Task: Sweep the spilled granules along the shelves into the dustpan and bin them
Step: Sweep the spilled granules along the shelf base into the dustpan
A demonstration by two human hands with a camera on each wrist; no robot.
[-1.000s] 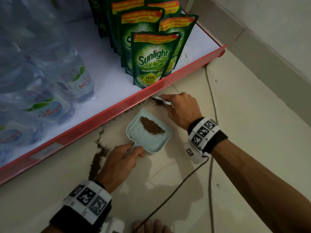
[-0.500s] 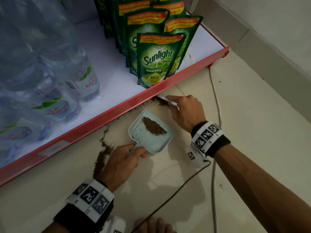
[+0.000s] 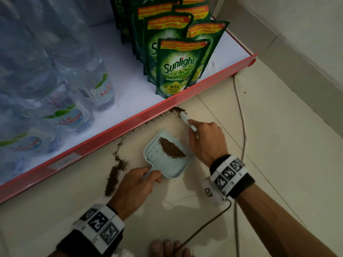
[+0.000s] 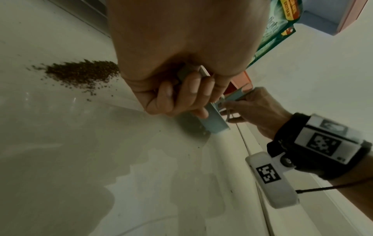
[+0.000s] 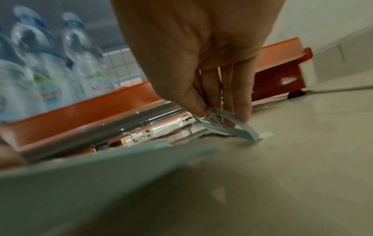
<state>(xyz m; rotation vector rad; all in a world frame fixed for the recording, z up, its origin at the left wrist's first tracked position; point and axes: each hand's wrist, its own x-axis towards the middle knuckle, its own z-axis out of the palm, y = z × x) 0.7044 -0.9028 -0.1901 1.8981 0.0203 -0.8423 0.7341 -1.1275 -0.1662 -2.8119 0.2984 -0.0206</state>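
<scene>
A pale blue dustpan [image 3: 168, 164] lies on the floor below the red shelf edge [image 3: 130, 119], with a brown heap of granules [image 3: 171, 148] inside it. My left hand [image 3: 137, 182] grips its handle [image 4: 210, 121]. My right hand [image 3: 206, 141] holds a small white brush [image 3: 186, 119], whose bristles touch the floor at the granules [image 3: 176, 109] under the shelf lip; the brush [image 5: 230, 127] shows between my fingers in the right wrist view. More granules [image 3: 114, 175] trail along the floor left of the pan, and that pile [image 4: 80, 73] shows in the left wrist view.
Green Sunlight pouches [image 3: 178, 67] and Le Minerale water bottles [image 3: 70, 115] stand on the white shelf. A cable [image 3: 241, 117] runs over the tiles right of my right hand. A wall [image 3: 297, 43] closes the right side. My toes [image 3: 167, 247] are at the bottom.
My right hand has pulled back from under the shelf lip, and the brush has come out into view. The dustpan and left hand have stayed put.
</scene>
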